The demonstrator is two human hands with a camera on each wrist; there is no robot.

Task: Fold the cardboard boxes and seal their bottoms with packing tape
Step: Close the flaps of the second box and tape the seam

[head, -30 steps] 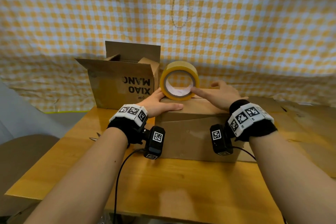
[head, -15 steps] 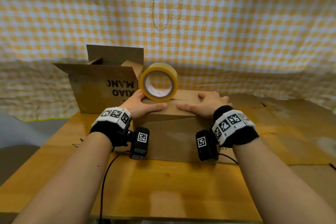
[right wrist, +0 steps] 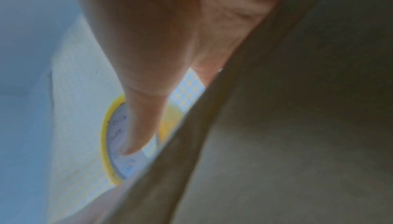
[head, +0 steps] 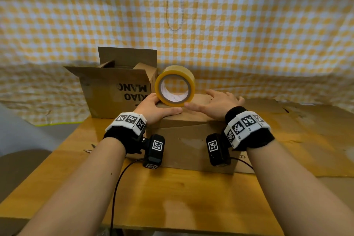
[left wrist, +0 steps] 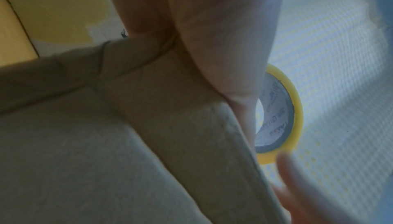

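A closed cardboard box (head: 183, 143) stands on the wooden table in front of me. A yellow roll of packing tape (head: 180, 72) stands on its edge on the box top. My left hand (head: 157, 108) lies on the top's left part, thumb stretched along the front edge and fingers beside the roll's left side. My right hand (head: 216, 102) lies flat with spread fingers on the top, right of the roll, thumb pointing at it. The left wrist view shows my thumb (left wrist: 212, 25) on the box (left wrist: 106, 143) with the roll (left wrist: 295, 118) beyond. In the right wrist view a finger (right wrist: 149, 42) crosses the roll (right wrist: 105, 136).
An open box (head: 107, 92) printed XIAO MANG upside down stands at the back left, touching the closed box. Flattened cardboard (head: 306, 130) covers the table's right side. A yellow checked cloth (head: 229, 25) hangs behind. Bare table (head: 172, 197) lies in front.
My right hand left the roll, slid back to the box's front edge, then moved forward again beside the roll. My left hand stayed on the box top.
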